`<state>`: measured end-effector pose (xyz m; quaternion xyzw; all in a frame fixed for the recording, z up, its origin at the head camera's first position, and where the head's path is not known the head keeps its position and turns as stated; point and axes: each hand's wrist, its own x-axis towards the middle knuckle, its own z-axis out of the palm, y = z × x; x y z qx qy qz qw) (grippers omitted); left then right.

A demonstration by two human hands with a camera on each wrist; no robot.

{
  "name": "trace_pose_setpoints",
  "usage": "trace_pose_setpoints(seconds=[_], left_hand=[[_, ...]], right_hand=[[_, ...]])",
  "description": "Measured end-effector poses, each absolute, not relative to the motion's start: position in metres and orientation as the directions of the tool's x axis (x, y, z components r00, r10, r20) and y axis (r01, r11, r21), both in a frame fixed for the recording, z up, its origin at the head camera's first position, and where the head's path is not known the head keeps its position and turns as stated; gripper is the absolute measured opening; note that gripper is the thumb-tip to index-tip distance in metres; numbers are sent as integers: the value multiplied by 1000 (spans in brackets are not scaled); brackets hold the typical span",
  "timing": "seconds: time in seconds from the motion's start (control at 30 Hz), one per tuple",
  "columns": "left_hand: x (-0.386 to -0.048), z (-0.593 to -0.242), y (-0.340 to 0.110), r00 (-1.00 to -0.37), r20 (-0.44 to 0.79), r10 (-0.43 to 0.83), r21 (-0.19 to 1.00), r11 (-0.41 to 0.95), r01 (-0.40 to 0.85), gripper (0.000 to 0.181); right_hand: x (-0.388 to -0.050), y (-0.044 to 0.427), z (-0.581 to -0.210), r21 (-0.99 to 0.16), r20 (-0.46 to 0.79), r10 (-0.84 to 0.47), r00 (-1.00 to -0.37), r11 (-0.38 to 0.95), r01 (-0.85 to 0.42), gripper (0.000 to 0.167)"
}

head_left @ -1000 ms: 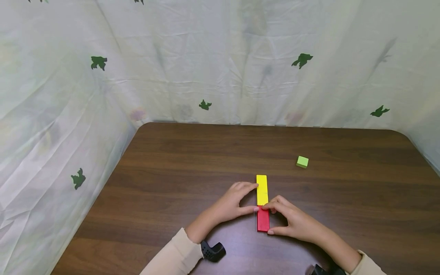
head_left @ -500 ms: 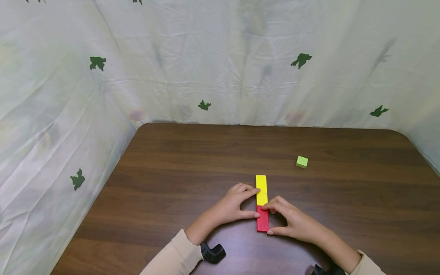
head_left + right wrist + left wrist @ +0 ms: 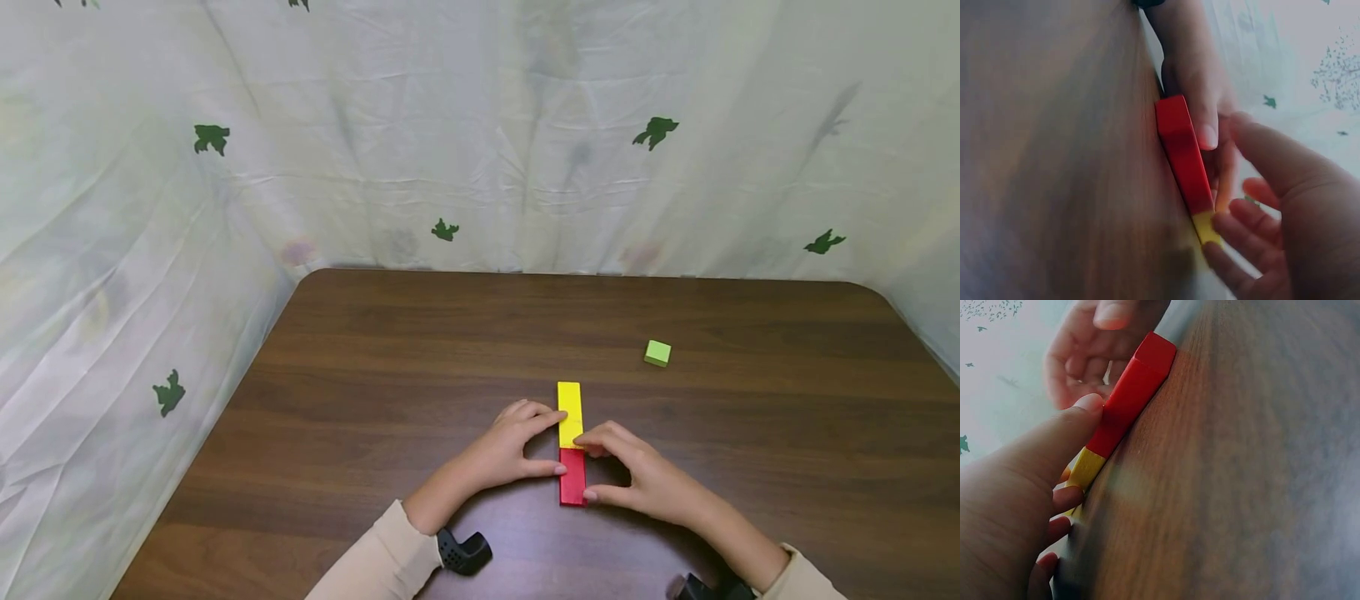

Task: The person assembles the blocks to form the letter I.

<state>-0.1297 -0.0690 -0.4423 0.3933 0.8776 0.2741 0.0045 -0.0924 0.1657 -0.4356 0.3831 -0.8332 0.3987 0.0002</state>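
A red rectangular block (image 3: pixel 572 485) and a yellow rectangular block (image 3: pixel 568 398) lie end to end on the table, the yellow one farther away. My left hand (image 3: pixel 504 452) is on their left side, its thumb touching the red block and its index fingertip on the yellow one. On the right, my right hand (image 3: pixel 651 477) has an index fingertip at the yellow block's near end and its thumb at the red block's right edge. In the left wrist view, the red block (image 3: pixel 1132 390) meets the yellow block (image 3: pixel 1087 466), partly hidden by left fingers.
A small light green block (image 3: pixel 657 353) sits farther back to the right on the brown wooden table (image 3: pixel 420 333). Pale fabric (image 3: pixel 480 150) with green leaf shapes hangs behind the table. A black device (image 3: pixel 465 553) is strapped at the left wrist.
My left thumb and index finger have shifted slightly nearer and onto the blocks. My right index fingertip has moved from the red block to the yellow one, its thumb slightly away. The blocks stay aligned.
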Motion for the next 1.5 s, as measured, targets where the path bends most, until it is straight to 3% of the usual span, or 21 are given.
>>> trace_pose_setpoints(seconds=[0.33, 0.63, 1.1, 1.5], left_hand=[[-131, -443, -69, -699, 186, 691, 487, 553, 676, 64], [-131, -443, -69, -700, 193, 688, 490, 551, 676, 65], [-131, -444, -69, -693, 203, 691, 477, 549, 687, 65], [-131, -444, -69, -698, 200, 688, 487, 548, 680, 65]], right_hand=[[-104, 175, -421, -589, 395, -488, -778, 515, -622, 54], [-128, 187, -419, -511, 544, -387, -745, 551, -660, 68], [-156, 207, -422, -493, 609, -261, -749, 615, -615, 69], [-172, 226, -427, -545, 587, -145, -796, 657, -522, 62]])
